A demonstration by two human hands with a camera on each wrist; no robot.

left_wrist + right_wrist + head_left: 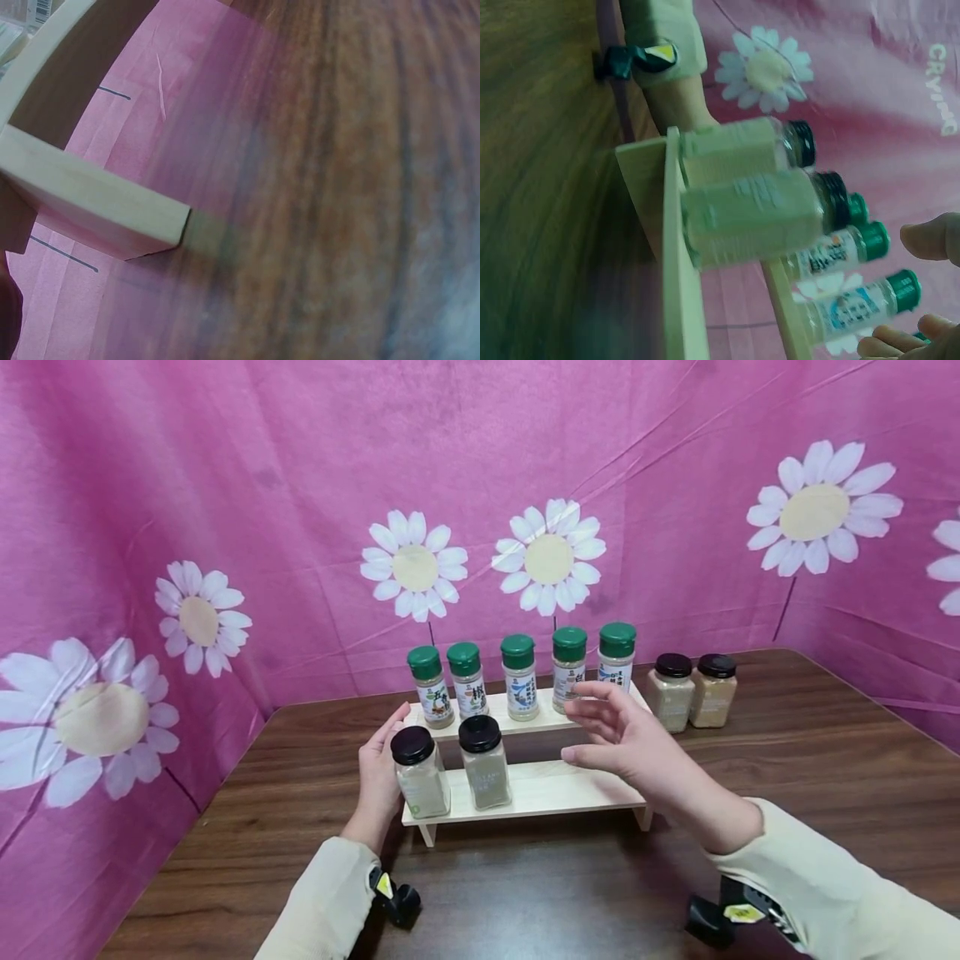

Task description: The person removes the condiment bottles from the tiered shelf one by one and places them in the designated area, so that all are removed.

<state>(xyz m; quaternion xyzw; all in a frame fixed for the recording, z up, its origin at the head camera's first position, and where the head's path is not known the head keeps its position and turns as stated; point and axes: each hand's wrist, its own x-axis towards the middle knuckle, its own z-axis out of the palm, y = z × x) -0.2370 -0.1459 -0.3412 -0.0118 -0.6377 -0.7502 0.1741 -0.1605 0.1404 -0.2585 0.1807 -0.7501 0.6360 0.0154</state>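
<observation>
A two-tier wooden spice rack (pixel 570 785) stands on the table. My left hand (pixel 381 768) rests along its left end, fingers stretched toward the upper shelf, partly hidden behind a black-lidded jar (pixel 422 781). Beside that jar on the lower shelf is a second black-lidded jar (pixel 487 772) of greyish powder. My right hand (pixel 626 735) hovers in front of the rack's right half, thumb and fingers apart, holding nothing. Several green-capped shaker bottles line the upper shelf, among them a middle bottle (pixel 521 681). In the right wrist view, the fingers (pixel 892 345) are near a green-capped bottle (pixel 855 307).
Two more black-lidded jars, a left jar (pixel 671 693) and a right jar (pixel 712 692), stand on the wooden table (pixel 525 893) to the right of the rack. A pink cloth (pixel 300 485) with daisies hangs behind. The rack's leg (pixel 97 191) stands on the tabletop.
</observation>
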